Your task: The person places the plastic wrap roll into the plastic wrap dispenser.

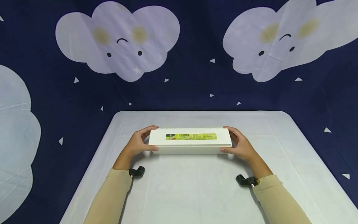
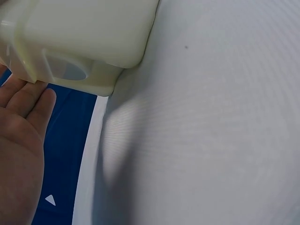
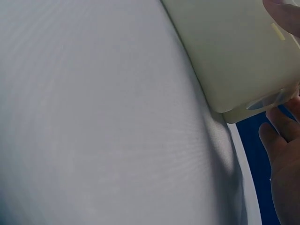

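A long white plastic storage box with a flat lid lies crosswise on the table, a yellow-green label along its top. My left hand grips the box's left end, thumb on the front side and fingers at the back corner. At the other end my right hand holds it the same way. In the left wrist view the box's rounded end shows an oval recess, with the fingers beside it. The right wrist view has the box's other end, the thumb on its side.
A white cloth covers the table. Behind it hangs a dark blue curtain printed with clouds and small triangles. A black wrist camera sits on the left wrist, another camera on the right.
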`<state>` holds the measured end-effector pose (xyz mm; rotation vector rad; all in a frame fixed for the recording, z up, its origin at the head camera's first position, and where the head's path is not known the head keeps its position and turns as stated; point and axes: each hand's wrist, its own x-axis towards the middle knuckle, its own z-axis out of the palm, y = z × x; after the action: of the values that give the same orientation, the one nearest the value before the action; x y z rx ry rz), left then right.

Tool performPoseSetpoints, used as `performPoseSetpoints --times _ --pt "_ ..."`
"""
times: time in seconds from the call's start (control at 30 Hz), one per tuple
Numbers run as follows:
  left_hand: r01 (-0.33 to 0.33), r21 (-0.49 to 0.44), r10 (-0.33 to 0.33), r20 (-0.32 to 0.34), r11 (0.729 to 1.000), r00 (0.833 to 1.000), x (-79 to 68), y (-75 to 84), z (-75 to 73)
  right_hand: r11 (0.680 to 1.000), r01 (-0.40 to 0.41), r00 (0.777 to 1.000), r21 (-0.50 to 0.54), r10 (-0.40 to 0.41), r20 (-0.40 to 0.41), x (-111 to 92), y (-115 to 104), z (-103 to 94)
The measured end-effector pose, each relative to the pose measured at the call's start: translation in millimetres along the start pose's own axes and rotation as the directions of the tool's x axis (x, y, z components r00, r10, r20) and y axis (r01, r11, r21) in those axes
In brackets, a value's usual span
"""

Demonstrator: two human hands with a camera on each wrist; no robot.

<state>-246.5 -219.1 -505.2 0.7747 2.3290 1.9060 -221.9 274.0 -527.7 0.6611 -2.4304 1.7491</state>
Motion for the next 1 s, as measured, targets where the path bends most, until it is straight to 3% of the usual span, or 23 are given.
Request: performPoseSetpoints --times 0.57,0.8,1.0 --pt "0.010 -0.007 -0.010 0.025 1.000 1.000 -0.8 -0.6 2.7 0.997 0.055 0.998 0.052 -0.055 0.001 -2.4 3.8 0.8" --pt "0.041 0.008 -0.042 0.047 0.999 0.998 -0.3 2.9 3.2 0.997 -0.028 0.999 0.069 0.027 0.020 -5.3 3.4 0.6" --pt "0.060 0.008 -0.060 0.065 0.998 0.996 0.9 1.9 3.3 0.996 -0.052 0.998 0.076 0.050 0.031 -4.7 2.2 -0.2"
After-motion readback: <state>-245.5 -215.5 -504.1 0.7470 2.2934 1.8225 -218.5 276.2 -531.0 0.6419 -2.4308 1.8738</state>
